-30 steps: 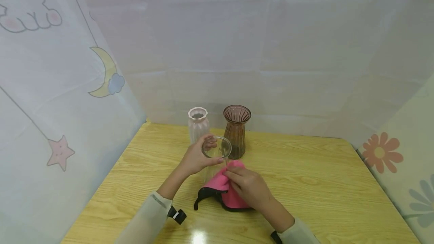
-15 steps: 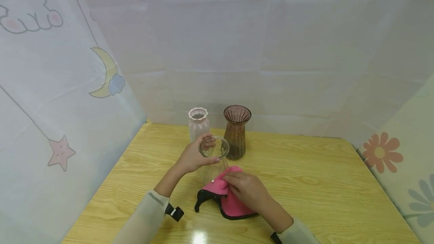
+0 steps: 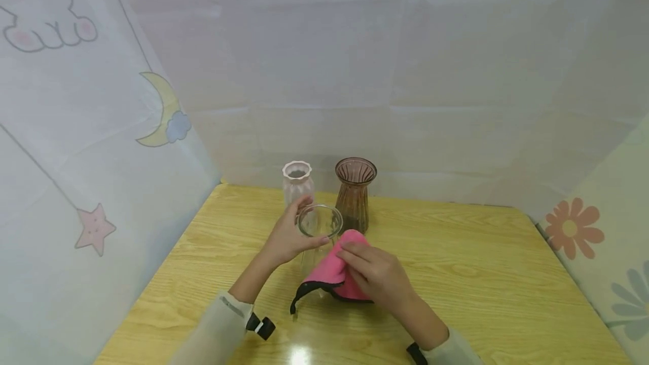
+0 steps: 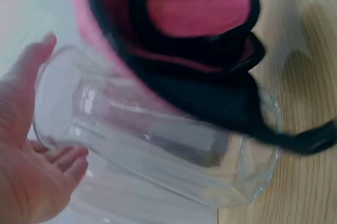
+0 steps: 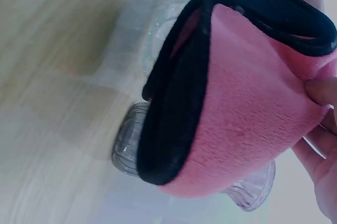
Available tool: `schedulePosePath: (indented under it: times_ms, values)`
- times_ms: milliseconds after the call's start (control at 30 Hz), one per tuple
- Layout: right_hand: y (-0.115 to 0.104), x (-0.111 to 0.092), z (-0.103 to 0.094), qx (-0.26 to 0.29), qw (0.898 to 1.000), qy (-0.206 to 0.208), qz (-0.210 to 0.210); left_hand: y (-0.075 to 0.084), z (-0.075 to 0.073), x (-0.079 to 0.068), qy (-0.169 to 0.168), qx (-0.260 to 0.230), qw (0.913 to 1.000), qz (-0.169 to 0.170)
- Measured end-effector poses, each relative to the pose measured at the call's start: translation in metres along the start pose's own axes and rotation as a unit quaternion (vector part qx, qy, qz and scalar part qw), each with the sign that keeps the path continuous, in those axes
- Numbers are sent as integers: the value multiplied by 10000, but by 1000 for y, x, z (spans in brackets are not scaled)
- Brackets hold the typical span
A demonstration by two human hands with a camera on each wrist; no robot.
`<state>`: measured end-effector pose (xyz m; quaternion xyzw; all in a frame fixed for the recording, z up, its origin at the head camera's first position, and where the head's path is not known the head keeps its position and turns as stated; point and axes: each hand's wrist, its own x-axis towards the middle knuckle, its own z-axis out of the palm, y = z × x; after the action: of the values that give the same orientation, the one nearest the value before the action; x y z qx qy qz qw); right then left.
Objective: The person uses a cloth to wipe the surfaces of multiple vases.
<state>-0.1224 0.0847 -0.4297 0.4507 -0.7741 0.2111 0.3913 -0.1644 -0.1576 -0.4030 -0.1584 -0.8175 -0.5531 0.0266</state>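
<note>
A clear glass vase stands in the middle of the table, and in the left wrist view its ribbed glass body shows beside the cloth. My left hand holds it near the rim, thumb on the near side and fingers round the far side. My right hand pinches a pink cloth with black edging against the vase's right side. In the right wrist view the folded cloth hangs from thumb and fingers. It hides part of the vase's lower body.
Behind the clear vase stand a pale pink vase with a scalloped rim and a purple-brown glass vase. All are on a yellow wooden table. A light fabric backdrop rises behind and at both sides.
The cloth in my right hand went down the vase's side, then came back up. The clear vase and my left hand shifted slightly left. The two rear vases stay put.
</note>
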Motion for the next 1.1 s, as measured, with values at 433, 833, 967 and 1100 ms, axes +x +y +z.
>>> schedulePosePath:
  times_ms: [433,833,967,1100]
  values:
    - [13,4,16,7,9995,273,-160,12,13,-8,400,909,9941,-434]
    - [9,-14,29,98,9998,-171,-20,8,1,1,-198,652,9976,-73]
    - [5,-18,30,49,9994,-325,53,5,-4,5,-460,565,9973,-42]
    - [0,-22,30,48,9981,-597,163,4,-8,9,-706,559,9959,60]
